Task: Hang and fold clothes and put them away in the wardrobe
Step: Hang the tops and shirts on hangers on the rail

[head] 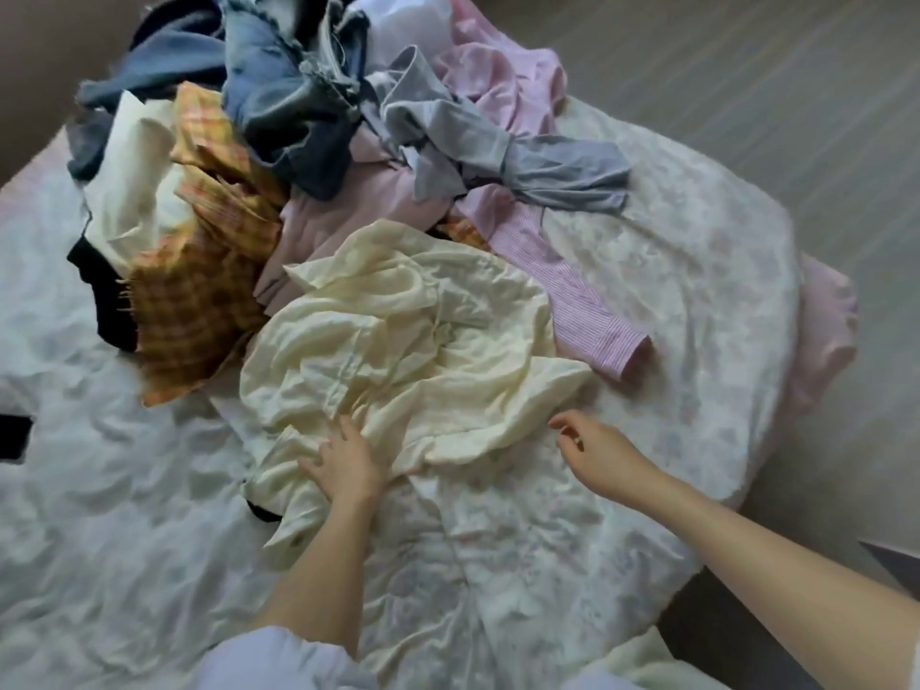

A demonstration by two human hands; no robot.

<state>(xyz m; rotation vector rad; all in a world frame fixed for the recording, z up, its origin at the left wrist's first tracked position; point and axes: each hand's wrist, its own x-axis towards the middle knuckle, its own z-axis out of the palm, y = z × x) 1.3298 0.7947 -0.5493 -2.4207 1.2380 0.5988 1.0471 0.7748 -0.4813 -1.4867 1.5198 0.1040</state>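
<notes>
A crumpled cream garment (398, 341) lies on the bed at the near edge of a clothes pile. My left hand (346, 463) rests flat on its lower part with fingers spread. My right hand (592, 445) hovers just right of the cream garment's edge, fingers loosely curled and holding nothing. Behind lie an orange checked garment (199, 291), a pink striped top (572, 291), a grey-blue shirt (522, 161), denim pieces (288, 92) and a white garment (139, 176).
The bed (672, 271) has a pale floral cover, and its corner falls off at the right to a wooden floor (796, 117). A black cloth (107, 301) pokes out at the pile's left. A pale garment (647, 664) lies at the bottom edge.
</notes>
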